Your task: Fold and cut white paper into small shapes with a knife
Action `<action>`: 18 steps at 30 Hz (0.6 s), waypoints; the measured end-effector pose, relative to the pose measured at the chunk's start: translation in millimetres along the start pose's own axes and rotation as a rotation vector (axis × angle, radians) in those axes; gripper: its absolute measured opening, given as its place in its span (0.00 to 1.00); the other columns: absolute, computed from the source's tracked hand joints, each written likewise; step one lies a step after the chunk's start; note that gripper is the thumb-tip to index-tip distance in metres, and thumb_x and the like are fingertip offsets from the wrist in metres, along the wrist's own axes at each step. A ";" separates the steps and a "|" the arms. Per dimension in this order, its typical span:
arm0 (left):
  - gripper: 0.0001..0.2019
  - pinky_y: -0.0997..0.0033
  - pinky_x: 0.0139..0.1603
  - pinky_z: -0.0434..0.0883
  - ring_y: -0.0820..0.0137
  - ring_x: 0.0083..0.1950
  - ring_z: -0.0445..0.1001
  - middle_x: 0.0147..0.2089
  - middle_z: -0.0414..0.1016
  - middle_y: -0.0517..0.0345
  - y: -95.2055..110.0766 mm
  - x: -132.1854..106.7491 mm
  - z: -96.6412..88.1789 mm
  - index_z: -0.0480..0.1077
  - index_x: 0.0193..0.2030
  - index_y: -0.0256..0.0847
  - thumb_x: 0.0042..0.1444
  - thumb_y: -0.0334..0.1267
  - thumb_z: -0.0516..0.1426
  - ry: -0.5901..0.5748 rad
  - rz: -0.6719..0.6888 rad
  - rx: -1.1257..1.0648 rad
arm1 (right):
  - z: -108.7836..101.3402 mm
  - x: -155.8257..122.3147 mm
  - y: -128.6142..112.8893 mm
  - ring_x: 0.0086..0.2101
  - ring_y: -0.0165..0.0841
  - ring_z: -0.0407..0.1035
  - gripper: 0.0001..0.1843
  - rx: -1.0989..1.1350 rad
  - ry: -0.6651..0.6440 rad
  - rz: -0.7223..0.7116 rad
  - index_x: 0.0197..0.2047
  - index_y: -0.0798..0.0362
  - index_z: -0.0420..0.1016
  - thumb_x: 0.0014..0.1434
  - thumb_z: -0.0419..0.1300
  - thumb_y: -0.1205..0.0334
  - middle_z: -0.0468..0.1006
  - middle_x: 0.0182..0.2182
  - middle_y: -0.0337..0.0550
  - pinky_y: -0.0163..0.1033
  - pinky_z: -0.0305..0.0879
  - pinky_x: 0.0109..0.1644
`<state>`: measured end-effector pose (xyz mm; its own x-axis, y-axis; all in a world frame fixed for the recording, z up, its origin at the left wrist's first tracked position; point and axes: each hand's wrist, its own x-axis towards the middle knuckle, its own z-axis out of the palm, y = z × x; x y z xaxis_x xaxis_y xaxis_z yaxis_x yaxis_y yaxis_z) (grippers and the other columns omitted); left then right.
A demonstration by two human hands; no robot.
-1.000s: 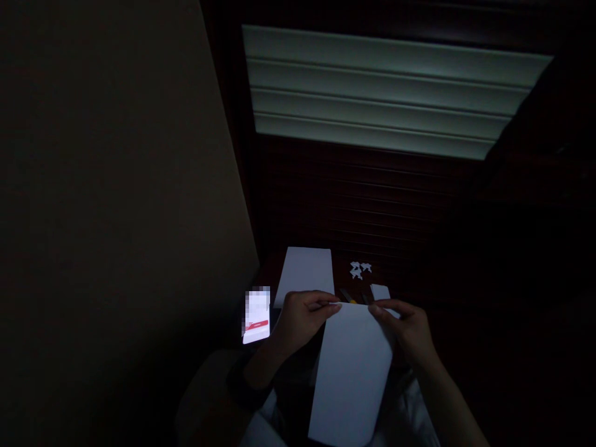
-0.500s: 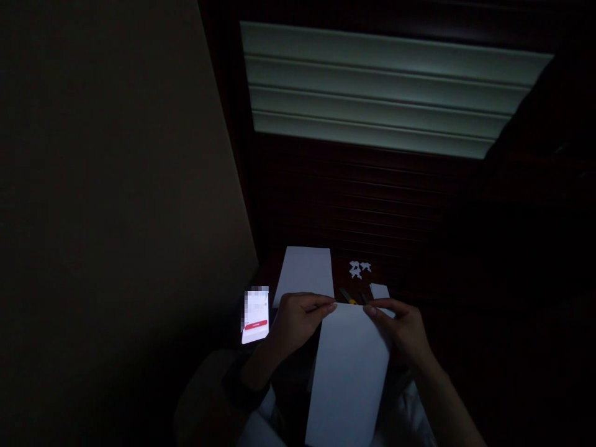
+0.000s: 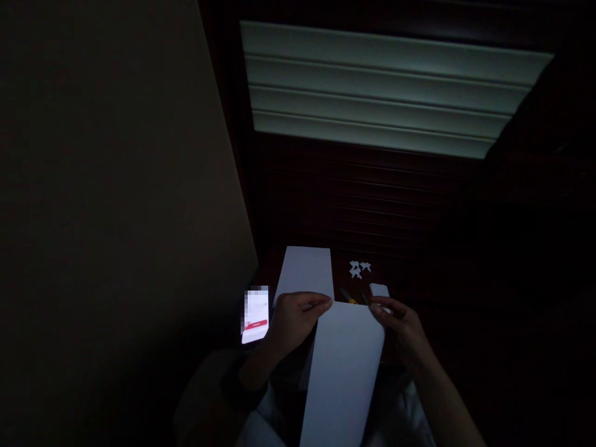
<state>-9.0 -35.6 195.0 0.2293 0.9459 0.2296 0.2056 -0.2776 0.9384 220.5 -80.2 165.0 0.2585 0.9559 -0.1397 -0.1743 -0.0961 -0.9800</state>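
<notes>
A long white sheet of paper (image 3: 344,372) hangs down toward my lap, its top edge stretched between my hands. My left hand (image 3: 298,320) pinches the top left corner between thumb and fingers. At the top right corner, my right hand (image 3: 400,320) pinches the paper the same way. Part of another layer of paper shows behind the sheet's left edge. Just beyond the top edge lie scissors (image 3: 352,300) with some yellow on them, partly hidden by the sheet.
A blank white sheet (image 3: 305,270) lies on the dark table, near several small white paper cutouts (image 3: 357,268). A small white paper stack (image 3: 380,290) sits by my right hand. A lit phone (image 3: 256,320) stands at left. The wall (image 3: 139,186) rises on the left.
The held paper has shifted slightly left, with its lower part swinging left. My right hand has moved a little to the right, out to the corner. The things on the table stay put.
</notes>
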 end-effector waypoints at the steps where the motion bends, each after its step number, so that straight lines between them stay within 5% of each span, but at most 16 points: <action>1: 0.07 0.74 0.39 0.76 0.67 0.37 0.79 0.36 0.81 0.56 0.4 0.1 -0.3 0.78 0.35 0.40 0.52 0.39 0.60 0.000 -0.004 0.004 | -0.9 -0.2 0.3 0.23 0.34 0.68 0.21 0.005 -0.012 0.006 0.36 0.55 0.78 0.42 0.70 0.51 0.76 0.23 0.41 0.37 0.62 0.26; 18: 0.08 0.75 0.37 0.75 0.67 0.36 0.79 0.35 0.81 0.57 -3.9 -0.2 -8.2 0.78 0.36 0.41 0.52 0.40 0.60 -0.034 -0.039 0.007 | -6.7 0.1 -0.5 0.21 0.31 0.65 0.15 -0.143 -0.048 -0.058 0.29 0.56 0.77 0.46 0.69 0.52 0.73 0.19 0.38 0.35 0.57 0.25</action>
<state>-17.7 -33.3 193.4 0.2527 0.9499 0.1838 0.2219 -0.2418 0.9446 226.9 -81.9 164.6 0.2180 0.9728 -0.0786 -0.0229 -0.0754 -0.9969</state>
